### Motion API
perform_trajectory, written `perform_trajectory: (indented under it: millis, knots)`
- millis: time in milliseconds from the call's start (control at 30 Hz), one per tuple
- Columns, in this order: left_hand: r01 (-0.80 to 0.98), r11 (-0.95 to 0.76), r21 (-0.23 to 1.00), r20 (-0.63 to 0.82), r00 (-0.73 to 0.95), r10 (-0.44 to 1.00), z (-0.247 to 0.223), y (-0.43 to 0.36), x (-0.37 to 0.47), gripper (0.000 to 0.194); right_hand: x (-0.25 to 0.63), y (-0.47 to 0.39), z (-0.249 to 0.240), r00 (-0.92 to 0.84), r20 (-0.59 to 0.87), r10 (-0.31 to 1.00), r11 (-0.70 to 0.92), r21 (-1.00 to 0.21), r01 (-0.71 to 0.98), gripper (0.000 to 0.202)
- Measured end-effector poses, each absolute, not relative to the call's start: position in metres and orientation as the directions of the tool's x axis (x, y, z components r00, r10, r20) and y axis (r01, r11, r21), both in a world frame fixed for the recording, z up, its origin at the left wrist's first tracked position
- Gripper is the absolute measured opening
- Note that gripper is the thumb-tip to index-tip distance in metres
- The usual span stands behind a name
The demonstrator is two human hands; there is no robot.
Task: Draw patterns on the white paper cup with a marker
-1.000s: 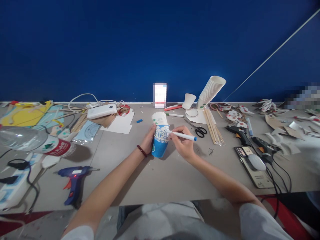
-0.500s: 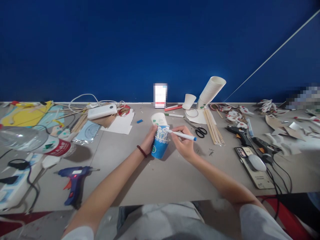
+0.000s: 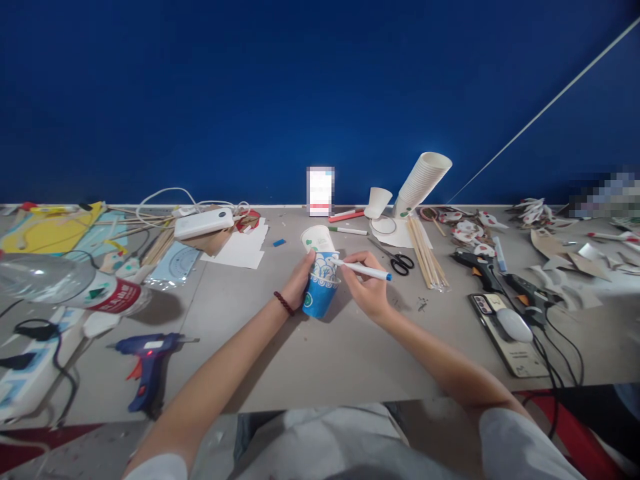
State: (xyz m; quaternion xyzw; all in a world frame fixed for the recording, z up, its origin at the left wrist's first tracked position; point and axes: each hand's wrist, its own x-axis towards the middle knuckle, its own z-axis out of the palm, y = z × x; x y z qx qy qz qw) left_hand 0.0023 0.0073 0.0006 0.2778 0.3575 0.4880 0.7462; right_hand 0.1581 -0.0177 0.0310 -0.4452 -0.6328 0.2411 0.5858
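Note:
My left hand (image 3: 301,277) is wrapped round the left side of a paper cup (image 3: 320,299), blue at one end and covered in blue wave-like line patterns at the other. Its white upper part with a green print (image 3: 319,239) tilts away from me. Between the fingers of my right hand (image 3: 369,283) is a white marker (image 3: 367,270) with a blue end. The marker's tip meets or nearly meets the patterned band of the cup; the exact contact is too small to tell. A dark red bead bracelet (image 3: 283,303) circles my left wrist.
Scissors (image 3: 401,264), wooden sticks (image 3: 427,253) and a leaning stack of paper cups (image 3: 423,183) lie to the right. A blue glue gun (image 3: 153,363), a plastic bottle (image 3: 100,290) and a power strip (image 3: 37,367) occupy the left. A phone (image 3: 505,343) carries a white mouse (image 3: 515,325).
Almost nothing differs. My right hand and the marker have shifted very slightly against the cup, while my left hand keeps its hold in the same place.

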Motion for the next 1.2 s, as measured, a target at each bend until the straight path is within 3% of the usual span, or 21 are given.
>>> perform_trajectory:
  millis: [1200]
  knots:
    - [-0.558,0.420,0.716,-0.304,0.293,0.906,0.0084,0.0055,0.0029,0.048,0.1586,-0.0178,0.0280,0.109,0.475,0.873,0.440,-0.864,0.246,0.005]
